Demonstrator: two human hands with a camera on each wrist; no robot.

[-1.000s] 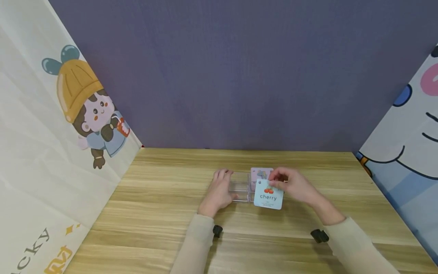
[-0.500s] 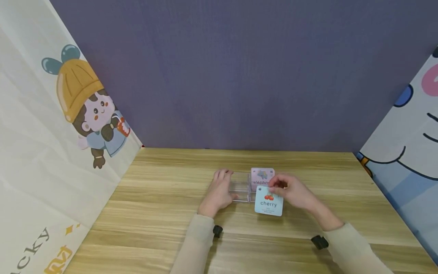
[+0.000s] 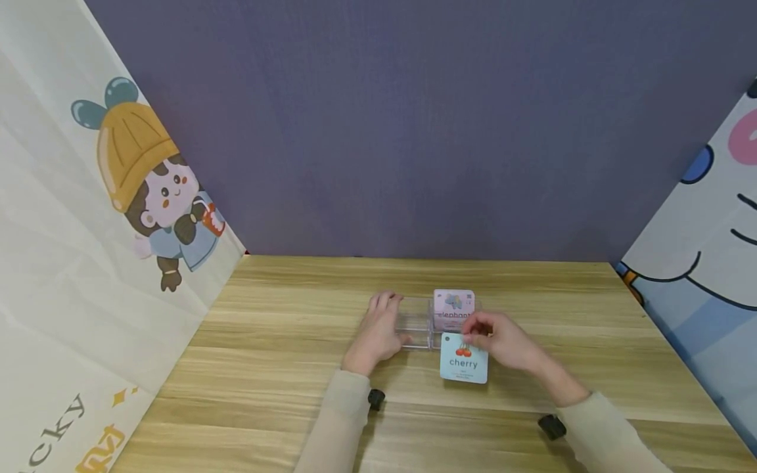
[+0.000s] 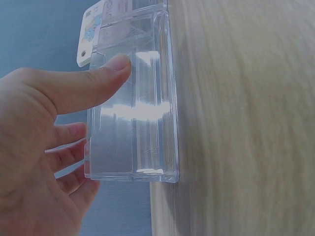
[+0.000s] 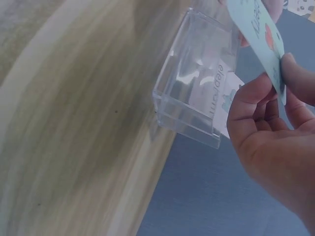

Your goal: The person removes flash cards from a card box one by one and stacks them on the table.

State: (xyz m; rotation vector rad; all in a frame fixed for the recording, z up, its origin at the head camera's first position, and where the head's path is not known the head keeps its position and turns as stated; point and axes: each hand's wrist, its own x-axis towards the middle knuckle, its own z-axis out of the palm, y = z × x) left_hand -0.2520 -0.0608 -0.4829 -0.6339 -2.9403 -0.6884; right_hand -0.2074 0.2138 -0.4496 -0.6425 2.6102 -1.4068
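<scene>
Drawn nearer: pale-blue square cherry card, in front of clear plastic holder.
My right hand pinches its top, likely sparing print; my left hand grips the holder, presumably for steadiness.

The left arm and right arm reached forward, slanting inward. The left hand was set in a grip, its thumb apart from the fingers. The right hand pinched between thumb and forefinger, other fingers curled.
</scene>
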